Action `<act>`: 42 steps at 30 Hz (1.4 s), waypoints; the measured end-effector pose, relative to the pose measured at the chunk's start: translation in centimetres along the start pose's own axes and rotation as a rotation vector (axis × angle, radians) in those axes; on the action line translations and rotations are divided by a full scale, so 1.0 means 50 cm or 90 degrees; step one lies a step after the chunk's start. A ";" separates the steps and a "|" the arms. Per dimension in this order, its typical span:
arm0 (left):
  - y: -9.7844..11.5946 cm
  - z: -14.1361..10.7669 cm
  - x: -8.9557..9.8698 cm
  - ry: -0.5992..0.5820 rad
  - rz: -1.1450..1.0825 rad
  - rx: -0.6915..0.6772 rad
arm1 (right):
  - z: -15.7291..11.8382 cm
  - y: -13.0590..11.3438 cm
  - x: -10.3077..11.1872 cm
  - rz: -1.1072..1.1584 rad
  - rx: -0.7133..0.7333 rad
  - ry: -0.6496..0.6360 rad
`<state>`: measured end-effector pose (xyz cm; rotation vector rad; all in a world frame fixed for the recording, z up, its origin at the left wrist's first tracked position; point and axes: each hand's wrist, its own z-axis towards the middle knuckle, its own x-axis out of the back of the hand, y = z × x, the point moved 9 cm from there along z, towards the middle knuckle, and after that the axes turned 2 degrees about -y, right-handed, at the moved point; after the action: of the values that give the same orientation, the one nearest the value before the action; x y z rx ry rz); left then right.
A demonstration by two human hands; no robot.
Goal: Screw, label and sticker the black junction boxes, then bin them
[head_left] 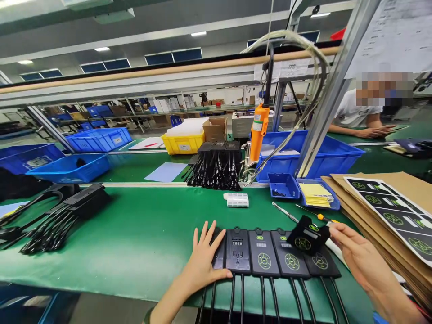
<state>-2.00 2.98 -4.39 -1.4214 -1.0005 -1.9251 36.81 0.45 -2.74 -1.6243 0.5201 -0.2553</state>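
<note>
Head view: your left hand (202, 261) reaches in from the bottom edge, back upward, wide open with its fingers fanned away from you; it lies over the leftmost of five black controllers (238, 258), the thumb stretched sideways to the lower edge of the second. It grips nothing. Your right hand (359, 252) comes in from the lower right, wrist angled toward the row, thumb and fingertips pinched together on the right edge of a black label (305, 238) with green markings. You hold that label tilted above the fourth and fifth controllers; you can't tell whether it touches them. Their cables (263, 297) run toward you over the green table (141, 229).
</note>
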 end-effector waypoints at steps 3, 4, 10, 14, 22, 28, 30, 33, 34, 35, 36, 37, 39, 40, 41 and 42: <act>0.031 0.026 0.010 -0.074 -0.019 -0.094 | -0.022 -0.041 -0.107 -0.026 0.033 -0.097; 0.040 0.034 0.010 -0.103 -0.034 -0.121 | -0.033 -0.044 -0.152 -0.028 0.026 -0.143; 0.060 0.059 0.003 -0.150 -0.094 -0.148 | -0.076 0.002 -0.347 -0.028 -0.035 -0.316; 0.026 0.022 0.042 -0.046 -0.086 -0.064 | -0.071 0.047 -0.387 -0.135 -0.009 -0.360; 0.057 -0.119 0.056 0.044 -0.141 -0.020 | -0.068 0.109 -0.405 -0.213 -0.025 -0.381; 0.104 -0.137 0.042 0.121 -0.016 -0.039 | -0.065 0.122 -0.412 -0.223 -0.019 -0.379; 0.108 -0.134 0.040 0.132 0.005 -0.041 | -0.064 0.123 -0.413 -0.226 -0.020 -0.379; 0.108 -0.131 0.040 0.135 0.016 -0.039 | -0.064 0.125 -0.411 -0.230 -0.023 -0.383; 0.108 -0.131 0.040 0.134 0.018 -0.037 | -0.064 0.126 -0.410 -0.233 -0.023 -0.384; 0.108 -0.131 0.039 0.130 0.020 -0.034 | -0.063 0.127 -0.409 -0.237 -0.022 -0.385; 0.107 -0.132 0.038 0.126 0.021 -0.031 | -0.063 0.128 -0.407 -0.241 -0.021 -0.384; 0.107 -0.132 0.037 0.122 0.023 -0.028 | -0.062 0.129 -0.405 -0.244 -0.020 -0.383; 0.107 -0.134 0.033 0.113 0.025 -0.027 | -0.061 0.131 -0.402 -0.249 -0.019 -0.383; 0.107 -0.134 0.031 0.109 0.026 -0.028 | -0.060 0.132 -0.401 -0.251 -0.019 -0.382; 0.107 -0.134 0.030 0.108 0.027 -0.028 | -0.060 0.132 -0.400 -0.254 -0.019 -0.381; 0.108 -0.134 0.029 0.108 0.029 -0.027 | -0.060 0.132 -0.399 -0.258 -0.017 -0.380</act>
<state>-1.96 -5.60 -2.79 -1.2686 -0.8454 -2.0060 16.86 6.95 -6.08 -1.7214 -0.2646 -0.0499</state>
